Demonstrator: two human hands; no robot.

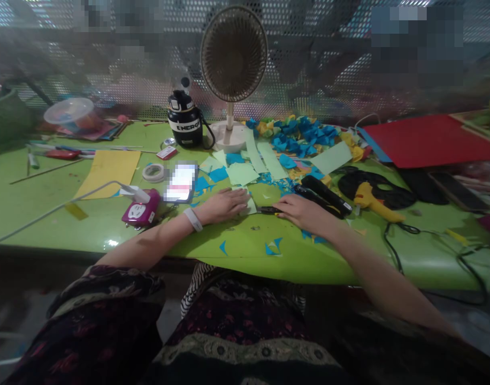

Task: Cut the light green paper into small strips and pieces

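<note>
My left hand point(227, 205) lies flat on the table with its fingers stretched out to the right. A small pale green paper piece point(251, 206) shows under and beside its fingertips. My right hand point(299, 210) is closed around a narrow dark tool with yellow bits point(268, 210), which points left toward that paper. Whether it is a cutter or scissors I cannot make out. Just behind my right hand lies a black stapler point(327, 197). Beyond both hands are pale green paper sheets point(242, 174) and blue paper scraps point(218, 174).
A fan point(234, 59) and a black flask point(184, 120) stand at the back, beside heaped blue and yellow paper pieces point(305, 135). Left are a lit phone point(181, 183), tape roll point(153, 172) and purple socket block point(138, 209). A yellow glue gun point(375, 203) with cord lies right.
</note>
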